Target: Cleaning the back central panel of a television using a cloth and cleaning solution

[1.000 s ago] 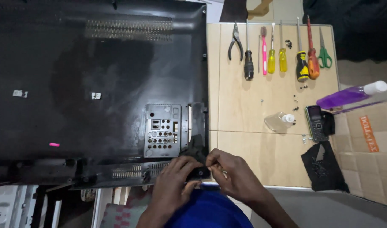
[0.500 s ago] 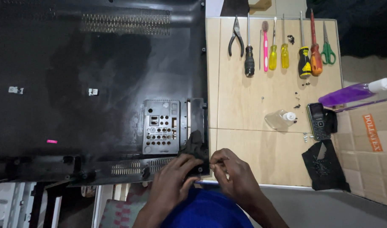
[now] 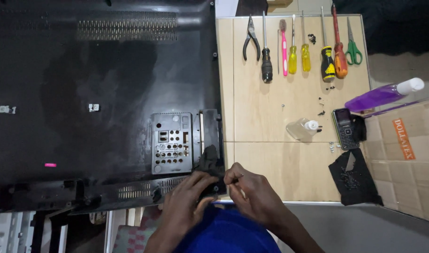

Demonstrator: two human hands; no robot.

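- The left hand (image 3: 188, 201) and right hand (image 3: 252, 197) both pinch a small black cloth-like piece (image 3: 208, 161) at the near right corner of the large black plastic television back panel (image 3: 102, 93).
- Bare light wooden tabletop (image 3: 289, 159) lies open just right of that edge; the row of screwdrivers (image 3: 313, 51) is well apart.

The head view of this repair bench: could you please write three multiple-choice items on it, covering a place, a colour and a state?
1. Where are both hands working?
A. at the television's near right corner
B. at the tool row
C. on the phone

2. What colour is the scissors' handle?
A. pink
B. green
C. yellow

3. How does the television lie?
A. upright
B. screen up
C. back panel up

Answers:
1 A: left hand and right hand meet at the corner of the television.
2 B: the scissors have green loops.
3 C: vents and port panel face up.
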